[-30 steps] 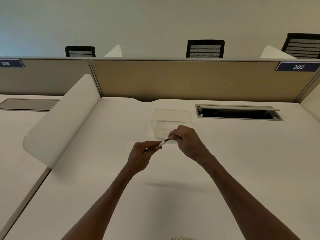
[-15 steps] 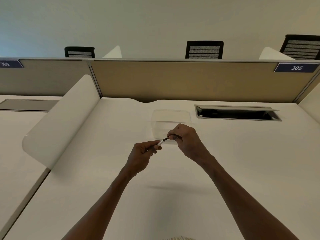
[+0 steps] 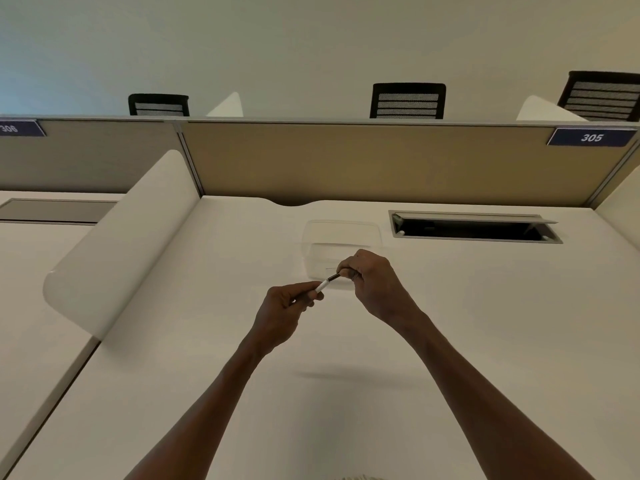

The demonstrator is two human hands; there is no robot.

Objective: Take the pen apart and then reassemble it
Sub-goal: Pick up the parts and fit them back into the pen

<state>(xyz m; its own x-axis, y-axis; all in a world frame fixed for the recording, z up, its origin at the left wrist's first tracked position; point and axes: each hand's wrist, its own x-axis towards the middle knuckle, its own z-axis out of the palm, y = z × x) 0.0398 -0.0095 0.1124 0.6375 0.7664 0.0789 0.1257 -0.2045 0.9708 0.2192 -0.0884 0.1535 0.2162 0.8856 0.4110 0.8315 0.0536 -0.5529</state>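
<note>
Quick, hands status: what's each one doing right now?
Left hand: closed, gripping one end of the pen.
Right hand: closed, pinching the pen's other, dark end, in front of the clear container.

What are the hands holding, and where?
A pen: the left hand grips one end, the right hand pinches the other, dark end.

Desk (image 3: 485,341): container (image 3: 341,237) at far centre; cable hatch (image 3: 474,227) to its right. Pen (image 3: 325,283) held above the desk, just near of the container, between left hand (image 3: 284,310) and right hand (image 3: 372,282). Side divider (image 3: 121,237) at left; partition (image 3: 381,161) along far edge; chairs (image 3: 408,100) behind it.
</note>
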